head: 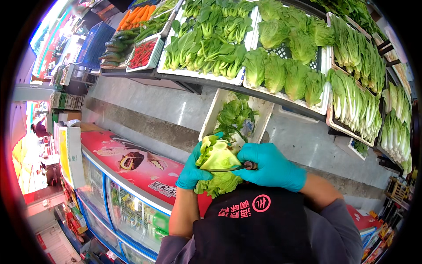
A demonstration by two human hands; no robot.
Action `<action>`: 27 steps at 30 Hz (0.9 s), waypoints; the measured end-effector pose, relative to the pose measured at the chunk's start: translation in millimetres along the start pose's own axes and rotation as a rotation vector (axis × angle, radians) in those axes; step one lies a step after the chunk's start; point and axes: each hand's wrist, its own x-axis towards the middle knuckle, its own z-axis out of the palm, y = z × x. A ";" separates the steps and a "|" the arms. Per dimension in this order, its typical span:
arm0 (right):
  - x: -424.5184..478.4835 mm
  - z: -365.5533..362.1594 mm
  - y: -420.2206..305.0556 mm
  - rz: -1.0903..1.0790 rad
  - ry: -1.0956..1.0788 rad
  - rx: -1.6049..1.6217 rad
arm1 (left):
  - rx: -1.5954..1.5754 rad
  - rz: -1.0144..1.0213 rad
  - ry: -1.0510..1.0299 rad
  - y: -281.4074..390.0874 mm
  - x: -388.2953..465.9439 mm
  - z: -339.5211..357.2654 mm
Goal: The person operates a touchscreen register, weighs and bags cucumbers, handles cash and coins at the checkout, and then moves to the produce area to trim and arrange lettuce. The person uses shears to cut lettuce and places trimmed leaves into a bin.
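Note:
Both of my hands wear teal gloves. My left hand (pixel 195 168) holds a head of lettuce (pixel 220 158) in front of my dark apron (pixel 250 227), with the stem end facing up. The dark handle of a knife (pixel 227 169) is gripped in my right hand (pixel 268 166). Its thin, curved blade lies across the lettuce, pointing towards my left hand. Just beyond my hands, a whitish box (pixel 211 114) on the floor side of the display holds loose green leaves (pixel 234 114) and some scraps.
Ahead stands a vegetable display with a tray of bok choy (pixel 204 49), a crate of lettuce (pixel 275 74), long leafy greens (pixel 354 105) and a basket of red chillies (pixel 142 54). A red-topped display freezer (pixel 132 158) stands at the left. Cardboard boxes (pixel 71 158) adjoin its far end.

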 end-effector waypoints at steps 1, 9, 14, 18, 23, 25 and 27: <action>1.5 -5.2 -4.3 0.050 -0.022 0.021 | -0.023 -0.023 0.009 -1.3 0.1 0.7; 17.6 -64.3 -17.2 0.159 -0.267 -0.189 | 0.037 -0.089 -0.016 -0.1 0.6 7.0; 30.6 -105.2 -20.6 0.287 -0.133 -0.131 | -0.272 -0.109 0.026 -30.6 -5.8 -19.6; 40.4 -80.0 8.6 0.303 0.110 -0.234 | -0.552 0.023 0.071 -51.6 -7.1 -29.5; 36.3 -20.7 7.6 0.444 -0.038 0.115 | -0.612 0.023 0.242 -59.8 -26.0 -33.8; 33.1 2.1 13.5 0.409 -0.056 0.239 | -0.455 0.000 0.267 -35.9 -29.1 -11.9; 29.0 9.9 13.3 0.407 -0.099 0.320 | -0.340 -0.028 0.280 -16.3 -32.3 5.6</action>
